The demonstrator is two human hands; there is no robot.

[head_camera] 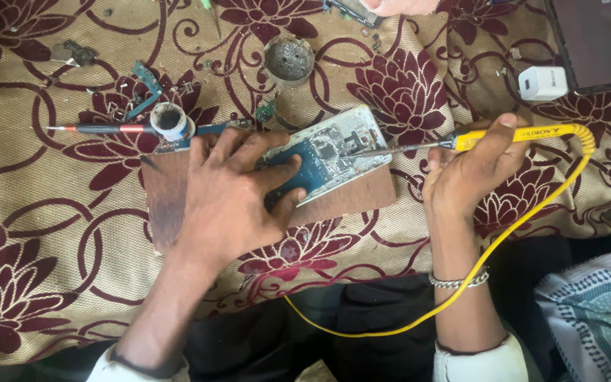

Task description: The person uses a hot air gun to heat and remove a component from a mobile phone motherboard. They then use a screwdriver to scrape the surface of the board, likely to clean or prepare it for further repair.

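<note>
At frame centre I see a matt brown wooden board (348, 194) carrying a glossy blue circuit board in a silvery metal phone frame (330, 152). At right, a smooth yellow plastic soldering iron (503, 136) with a dull metal tip. Underneath, the woven beige-and-maroon floral cloth (37, 233) looks soft and matt.
</note>
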